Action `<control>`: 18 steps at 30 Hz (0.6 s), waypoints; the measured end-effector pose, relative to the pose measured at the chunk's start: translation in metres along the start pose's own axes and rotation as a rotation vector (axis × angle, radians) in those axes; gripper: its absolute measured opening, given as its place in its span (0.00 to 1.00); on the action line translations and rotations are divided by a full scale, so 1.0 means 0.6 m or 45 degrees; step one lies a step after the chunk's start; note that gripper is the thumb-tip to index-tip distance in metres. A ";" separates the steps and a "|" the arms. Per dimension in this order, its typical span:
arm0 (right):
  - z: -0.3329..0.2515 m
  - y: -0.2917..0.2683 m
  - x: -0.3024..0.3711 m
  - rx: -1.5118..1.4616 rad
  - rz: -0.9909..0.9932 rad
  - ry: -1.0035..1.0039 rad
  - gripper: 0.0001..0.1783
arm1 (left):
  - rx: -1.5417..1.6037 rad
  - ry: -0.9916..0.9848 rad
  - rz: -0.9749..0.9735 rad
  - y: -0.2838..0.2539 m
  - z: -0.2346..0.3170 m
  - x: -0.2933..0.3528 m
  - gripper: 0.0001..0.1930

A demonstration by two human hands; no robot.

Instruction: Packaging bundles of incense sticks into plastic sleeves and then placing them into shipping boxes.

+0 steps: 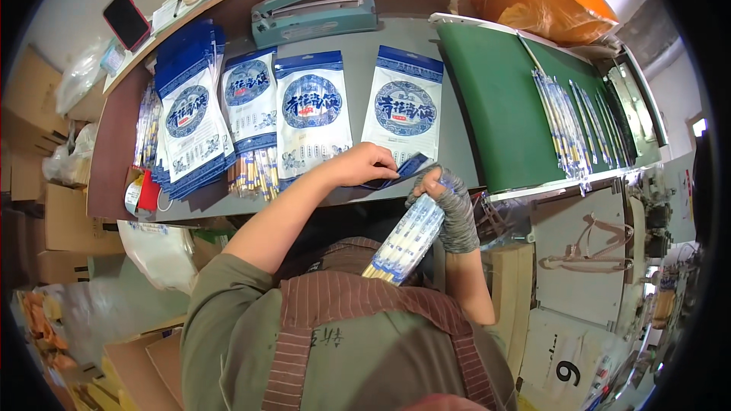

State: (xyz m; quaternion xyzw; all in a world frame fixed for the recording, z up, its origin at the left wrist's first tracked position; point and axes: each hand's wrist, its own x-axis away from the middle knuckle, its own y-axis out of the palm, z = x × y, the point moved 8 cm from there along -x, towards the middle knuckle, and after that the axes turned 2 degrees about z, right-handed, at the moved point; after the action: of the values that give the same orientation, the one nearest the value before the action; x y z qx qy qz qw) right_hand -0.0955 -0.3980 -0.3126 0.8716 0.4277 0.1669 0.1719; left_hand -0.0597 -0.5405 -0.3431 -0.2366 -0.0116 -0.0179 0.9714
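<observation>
My right hand, in a grey wrap or fingerless glove, grips a pack of chopsticks in blue-and-white sleeves. The pack slants down toward my apron, its yellowish stick ends lowest. My left hand has its fingers closed on a dark blue strip that looks like a bag's top edge; whether it joins the pack is hidden. Just beyond my hands lie a printed blue-and-white bag and another such bag to its left. A third bag lies farther left, with loose chopsticks below it.
A stack of printed bags sits at the table's left. At the back stands a pale green bar heat sealer. To the right, a green conveyor belt carries sleeved chopsticks. A phone rests on the left ledge; an orange bag is at far right.
</observation>
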 end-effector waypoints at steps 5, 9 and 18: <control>-0.004 -0.014 0.007 -0.033 0.038 -0.027 0.12 | 0.037 0.119 -0.103 -0.002 0.012 0.006 0.06; -0.004 -0.018 0.017 -0.076 0.034 0.001 0.10 | 0.052 0.127 -0.082 -0.001 0.012 0.010 0.06; -0.007 -0.019 0.031 -0.145 0.014 -0.057 0.10 | -0.116 0.152 -0.013 0.008 0.024 0.015 0.08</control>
State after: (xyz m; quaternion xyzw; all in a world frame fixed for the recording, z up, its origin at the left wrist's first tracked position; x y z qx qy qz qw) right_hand -0.0944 -0.3757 -0.3110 0.8663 0.4086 0.1726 0.2298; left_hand -0.0505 -0.5302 -0.3322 -0.2792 0.0458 -0.0374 0.9584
